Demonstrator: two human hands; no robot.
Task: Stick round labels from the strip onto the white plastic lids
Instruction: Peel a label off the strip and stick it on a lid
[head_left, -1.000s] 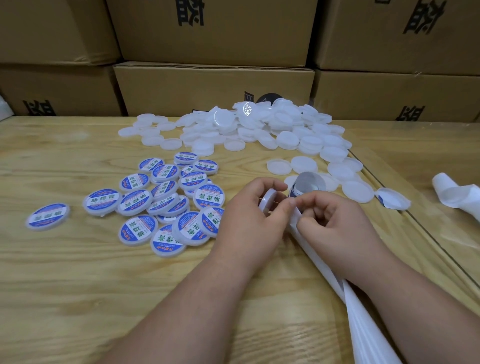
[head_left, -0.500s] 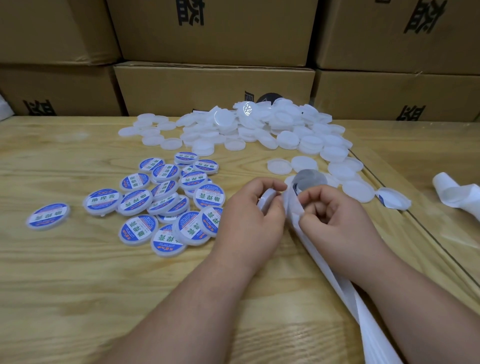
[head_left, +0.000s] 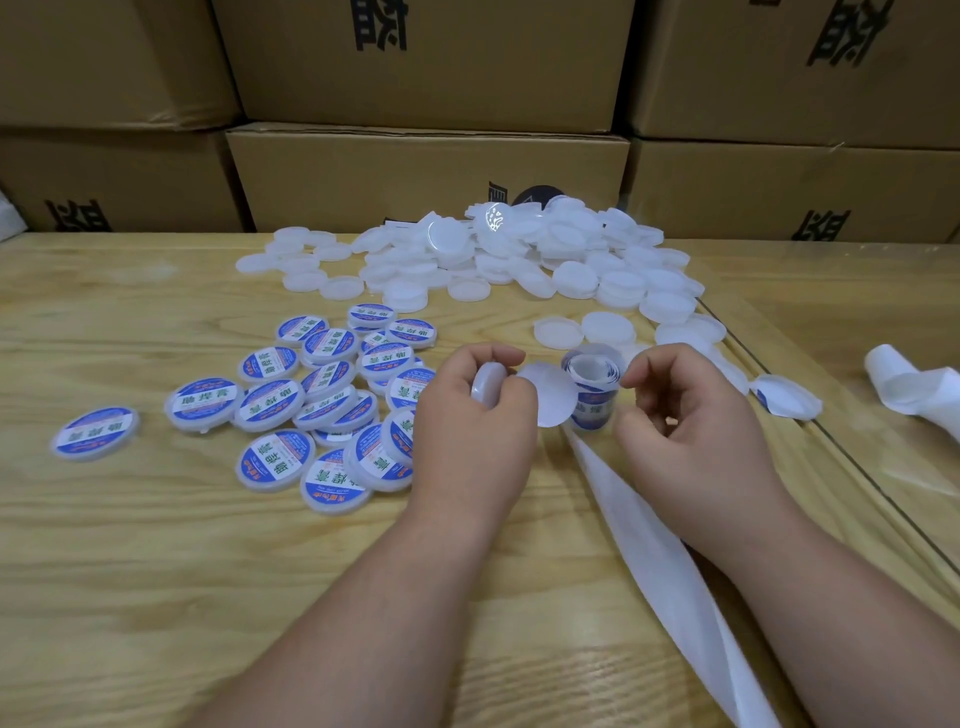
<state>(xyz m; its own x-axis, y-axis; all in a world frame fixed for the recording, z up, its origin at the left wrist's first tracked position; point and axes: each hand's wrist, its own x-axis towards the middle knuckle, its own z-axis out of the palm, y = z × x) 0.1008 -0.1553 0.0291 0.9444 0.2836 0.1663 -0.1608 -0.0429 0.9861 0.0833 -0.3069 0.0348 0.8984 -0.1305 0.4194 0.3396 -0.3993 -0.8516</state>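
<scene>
Broadly, a wooden table (head_left: 130, 571) fills the view, and everything else can be placed against it. Cardboard boxes (head_left: 426, 176) with black print are stacked along its far edge. On the far middle of the table, just in front of the boxes, lies a heap of plain white lids (head_left: 519, 254), some piled, some spilling toward the near side. On the table's left half sits a cluster of labelled lids (head_left: 322, 400), blue and white on top and partly overlapping, with one labelled lid (head_left: 94, 434) lying apart at the far left. A white backing strip (head_left: 660, 566) runs over the table from its near right edge up to a small roll of labels (head_left: 592, 387), which stands on the table between the two hands. At the table's right side rests a crumpled piece of white backing paper (head_left: 914, 384).

The left hand (head_left: 475, 426), over the table's middle, curls its fingers round a plain white lid (head_left: 488, 383) held on edge, with a round label (head_left: 548, 395) showing its blank white back just beside that lid, at the thumb. The right hand (head_left: 691, 421), just right of the roll, has its fingers loosely curled; whether it holds anything cannot be told.
</scene>
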